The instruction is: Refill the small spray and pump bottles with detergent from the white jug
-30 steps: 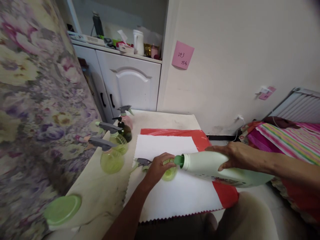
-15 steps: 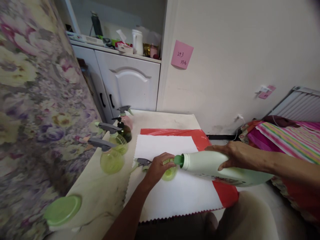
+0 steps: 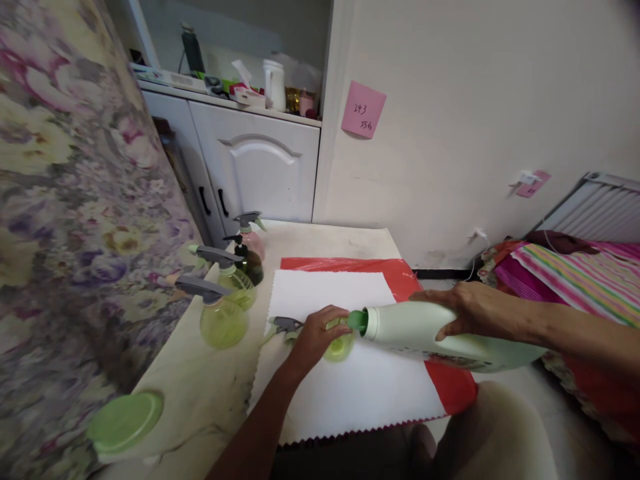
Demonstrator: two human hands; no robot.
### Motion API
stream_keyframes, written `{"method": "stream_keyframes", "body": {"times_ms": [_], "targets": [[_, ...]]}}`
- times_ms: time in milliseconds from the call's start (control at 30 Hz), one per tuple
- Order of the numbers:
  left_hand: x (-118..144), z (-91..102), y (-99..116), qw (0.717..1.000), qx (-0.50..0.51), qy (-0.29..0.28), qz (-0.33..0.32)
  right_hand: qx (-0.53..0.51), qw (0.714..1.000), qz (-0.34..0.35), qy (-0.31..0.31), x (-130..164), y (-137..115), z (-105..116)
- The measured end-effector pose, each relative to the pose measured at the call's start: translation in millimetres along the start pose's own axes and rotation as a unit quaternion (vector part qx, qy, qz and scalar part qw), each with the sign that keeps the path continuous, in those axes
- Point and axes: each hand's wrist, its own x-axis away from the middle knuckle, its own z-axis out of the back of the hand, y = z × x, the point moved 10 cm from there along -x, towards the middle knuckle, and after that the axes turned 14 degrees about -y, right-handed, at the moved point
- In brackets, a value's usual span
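**Big jug tipped over a little green bottle**

The right hand (image 3: 475, 308) is wrapped round a big pale green jug (image 3: 440, 337), fingers curled over its top side. The jug lies almost flat in the air, its green spout (image 3: 357, 321) right at the mouth of a small yellow-green bottle (image 3: 339, 345). The left hand (image 3: 315, 333) is closed round that small bottle and hides most of it. The bottle sits on a white cloth (image 3: 350, 393), which lies on a red sheet (image 3: 450, 390) on the table (image 3: 210, 393). A grey spray top (image 3: 284, 325) lies just beside the left hand. Four spray bottles (image 3: 223, 313) stand in a row by the flowery curtain (image 3: 65, 200). A green lid (image 3: 125, 420) lies near the table's front corner
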Motion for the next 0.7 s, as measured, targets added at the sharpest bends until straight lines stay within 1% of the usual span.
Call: {"method": "stream_keyframes", "body": {"times_ms": [167, 333, 500, 700], "targets": [[-0.5, -1.2, 1.6, 1.0, -0.003, -0.004, -0.001, -0.005, 1.0, 0.003, -0.003, -0.1, 0.3, 0.3], [-0.4, -0.3, 1.0, 1.0, -0.006, 0.002, -0.005, 0.013, 1.0, 0.013, 0.013, 0.5, -0.5, 2.3], [-0.4, -0.4, 0.7, 1.0, -0.007, 0.0, -0.004, 0.018, 0.999, 0.025, 0.015, 0.0, -0.5, 0.8], [-0.8, -0.6, 2.8, 1.0, -0.012, -0.002, -0.009, 0.015, 1.0, 0.007, -0.017, -0.7, -1.6, -0.1]]}}
